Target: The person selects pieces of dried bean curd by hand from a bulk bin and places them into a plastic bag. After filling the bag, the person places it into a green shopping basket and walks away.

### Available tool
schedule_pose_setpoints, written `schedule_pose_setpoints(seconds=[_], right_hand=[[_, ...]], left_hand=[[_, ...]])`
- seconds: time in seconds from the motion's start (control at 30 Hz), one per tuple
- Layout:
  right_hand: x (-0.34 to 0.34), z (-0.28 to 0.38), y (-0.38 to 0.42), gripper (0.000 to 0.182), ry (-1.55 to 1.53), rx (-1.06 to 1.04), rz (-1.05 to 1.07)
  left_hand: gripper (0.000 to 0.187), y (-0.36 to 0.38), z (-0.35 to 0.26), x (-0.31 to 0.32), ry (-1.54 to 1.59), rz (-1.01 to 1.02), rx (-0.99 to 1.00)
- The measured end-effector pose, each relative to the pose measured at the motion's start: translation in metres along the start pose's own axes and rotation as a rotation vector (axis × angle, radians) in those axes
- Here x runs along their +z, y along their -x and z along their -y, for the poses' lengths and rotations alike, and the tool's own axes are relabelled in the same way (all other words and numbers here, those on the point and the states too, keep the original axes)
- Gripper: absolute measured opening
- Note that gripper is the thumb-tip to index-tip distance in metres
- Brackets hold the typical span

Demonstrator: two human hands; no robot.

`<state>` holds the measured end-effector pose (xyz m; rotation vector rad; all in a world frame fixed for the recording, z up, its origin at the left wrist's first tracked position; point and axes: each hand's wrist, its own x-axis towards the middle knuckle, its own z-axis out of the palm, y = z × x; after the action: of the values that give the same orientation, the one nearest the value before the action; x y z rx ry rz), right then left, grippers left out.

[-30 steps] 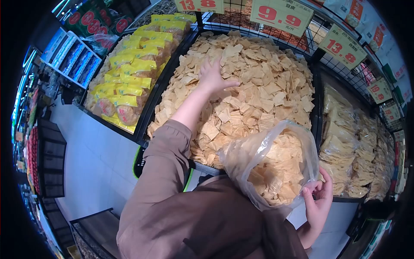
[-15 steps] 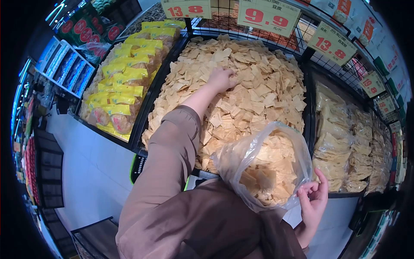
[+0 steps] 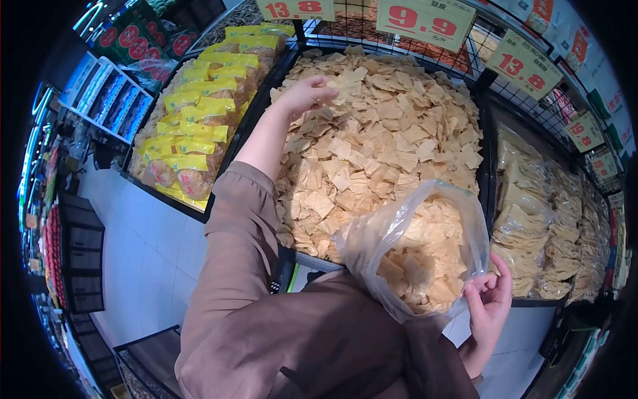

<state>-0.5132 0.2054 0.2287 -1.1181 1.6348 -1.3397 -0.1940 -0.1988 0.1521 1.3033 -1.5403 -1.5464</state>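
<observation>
My left hand [image 3: 307, 97] hovers over the upper left of a wide heap of dried tofu skin pieces [image 3: 392, 126]. Its fingers are loosely bent and apart, with no piece clearly between them. At the lower right, my right hand [image 3: 490, 296] pinches the rim of a clear plastic bag [image 3: 392, 229]. The bag's mouth gapes toward me, and many tofu skin pieces [image 3: 432, 266] fill its inside. It leans against the front of the heap, close to my body.
Yellow-labelled packs [image 3: 196, 130] are stacked in the left bin. Wrapped bundles of dried bean sticks [image 3: 525, 219] lie in the right bin. Black dividers part the bins. Price signs [image 3: 425, 23] hang on a wire rack behind. Tiled floor [image 3: 143, 233] shows at left.
My left hand has moved left and slightly away across the heap. My right hand still grips the bag's rim. The whole view has shifted slightly.
</observation>
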Motion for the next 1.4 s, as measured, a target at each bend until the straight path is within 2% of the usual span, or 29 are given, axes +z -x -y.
schedule_pose_setpoints(seconds=[0.07, 0.1, 0.17, 0.2, 0.23, 0.3, 0.33, 0.4, 0.43, 0.5, 0.53, 0.6, 0.63, 0.7, 0.73, 0.8, 0.93, 1.0, 1.03, 1.1, 1.13, 1.2, 1.23, 1.33, 1.4], right_hand=[[0.001, 0.001, -0.001, 0.058, 0.001, 0.010, 0.001], [0.001, 0.001, -0.002, 0.058, 0.002, 0.019, -0.003], [0.002, 0.003, -0.002, 0.058, 0.018, 0.017, -0.004], [0.002, 0.004, -0.001, 0.058, 0.033, 0.013, -0.007], [0.002, 0.003, -0.001, 0.058, 0.034, 0.015, -0.006], [0.001, 0.003, -0.001, 0.058, 0.036, 0.007, -0.006], [0.001, 0.003, -0.001, 0.058, 0.037, 0.006, -0.004], [0.002, 0.004, -0.001, 0.058, 0.012, 0.017, 0.000], [0.002, 0.003, -0.001, 0.058, 0.012, 0.017, 0.001], [0.002, 0.003, -0.001, 0.057, 0.024, 0.013, 0.003], [0.002, 0.003, -0.001, 0.057, 0.025, 0.012, 0.003], [0.003, 0.005, -0.001, 0.057, 0.023, 0.019, -0.002], [0.002, 0.005, -0.002, 0.057, 0.024, 0.017, -0.004], [0.002, 0.005, -0.001, 0.057, 0.010, 0.015, -0.007], [0.001, 0.003, -0.001, 0.057, 0.006, 0.017, -0.012], [-0.003, -0.004, 0.000, 0.057, -0.022, -0.008, 0.007], [-0.001, -0.003, -0.002, 0.057, -0.028, 0.026, -0.007], [0.000, -0.001, -0.002, 0.057, -0.019, 0.024, -0.007], [0.000, -0.001, -0.003, 0.057, -0.018, 0.024, -0.008], [0.001, 0.000, -0.004, 0.056, -0.005, 0.024, -0.014], [0.001, 0.000, -0.004, 0.056, -0.005, 0.025, -0.014], [0.000, -0.001, -0.004, 0.056, -0.012, 0.008, -0.016], [-0.001, -0.002, -0.004, 0.056, -0.011, 0.010, -0.017], [-0.001, -0.004, -0.004, 0.056, -0.010, 0.017, -0.014], [-0.001, -0.004, -0.005, 0.055, 0.004, 0.018, -0.014]], left_hand=[[0.040, 0.004, 0.010, 0.002, -0.241, 0.128, -0.015], [0.040, 0.005, 0.015, 0.004, -0.240, 0.126, -0.016], [0.039, 0.006, 0.025, 0.005, -0.231, 0.145, 0.166], [0.036, 0.003, 0.027, 0.002, -0.093, 0.167, 0.088], [0.036, -0.001, 0.030, 0.001, -0.093, 0.167, 0.087], [0.037, -0.010, 0.041, 0.001, -0.040, 0.013, -0.061], [0.037, -0.015, 0.048, 0.003, -0.037, 0.011, -0.060], [0.029, -0.023, 0.056, 0.012, -0.443, 0.002, -0.061], [0.029, -0.025, 0.058, 0.016, -0.442, 0.000, -0.061], [0.020, -0.028, 0.062, 0.021, -0.980, -0.232, 0.323], [0.020, -0.027, 0.063, 0.023, -0.979, -0.233, 0.323], [0.017, -0.029, 0.068, 0.027, -1.113, -0.233, 0.517], [0.017, -0.033, 0.070, 0.027, -1.112, -0.233, 0.520], [0.018, -0.041, 0.068, 0.024, -0.985, -0.194, 0.652], [0.018, -0.045, 0.062, 0.022, -0.988, -0.188, 0.654], [0.022, -0.052, 0.051, 0.019, -0.910, 0.019, 0.211], [0.026, -0.047, 0.047, 0.024, -0.913, 0.004, 0.223], [0.019, -0.045, 0.047, 0.027, -0.705, 0.037, 0.238], [0.019, -0.045, 0.046, 0.029, -0.705, 0.038, 0.239], [0.024, -0.044, 0.044, 0.030, -0.754, 0.173, 0.307], [0.024, -0.043, 0.046, 0.031, -0.754, 0.174, 0.307], [0.039, -0.042, 0.050, 0.032, -1.003, 0.063, 0.465], [0.039, -0.043, 0.052, 0.032, -1.003, 0.065, 0.464], [0.049, -0.042, 0.051, 0.029, -1.043, 0.024, 0.409], [0.051, -0.045, 0.045, 0.024, -1.062, 0.150, 0.150]])
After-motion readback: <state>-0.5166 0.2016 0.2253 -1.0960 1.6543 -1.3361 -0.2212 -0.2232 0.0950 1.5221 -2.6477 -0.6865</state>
